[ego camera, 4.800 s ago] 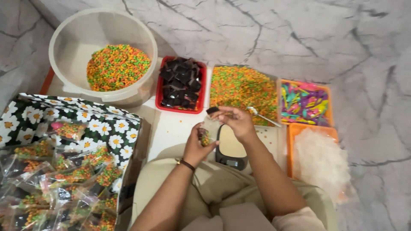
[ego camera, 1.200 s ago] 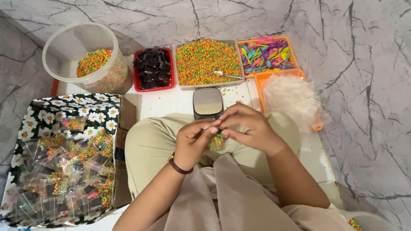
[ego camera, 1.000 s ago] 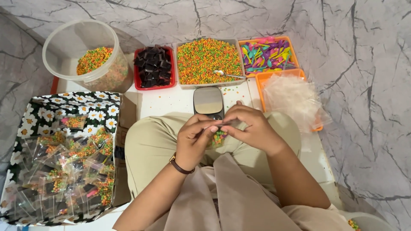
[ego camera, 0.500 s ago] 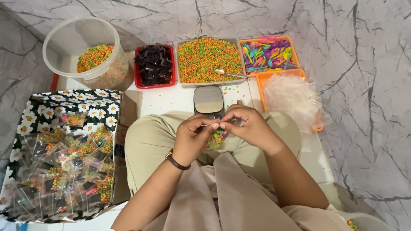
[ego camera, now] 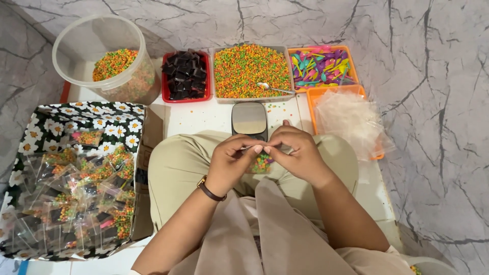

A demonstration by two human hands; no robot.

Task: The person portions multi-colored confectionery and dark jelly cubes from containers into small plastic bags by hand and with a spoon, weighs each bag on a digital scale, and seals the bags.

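Pouch: small clear pouch [ego camera: 262, 162] of coloured beads, frame centre, hangs below the fingertips.
Hands: left hand [ego camera: 230, 162] and right hand [ego camera: 297, 155] both pinch its top edge.
Box: floral box [ego camera: 76, 178] of filled packets, lower left.

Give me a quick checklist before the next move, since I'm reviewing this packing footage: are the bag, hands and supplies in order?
1. Both hands on the small clear bag: ok, left hand and right hand pinch its top edge.
2. Bag filled: ok, colourful pellets show inside.
3. Bag top sealed: cannot tell, fingers cover it.
4. Scale free: ok, nothing rests on it.
5. Pellet tray stocked, with spoon: ok.
6. Room in the floral box for finished bags: ok, though it holds many.
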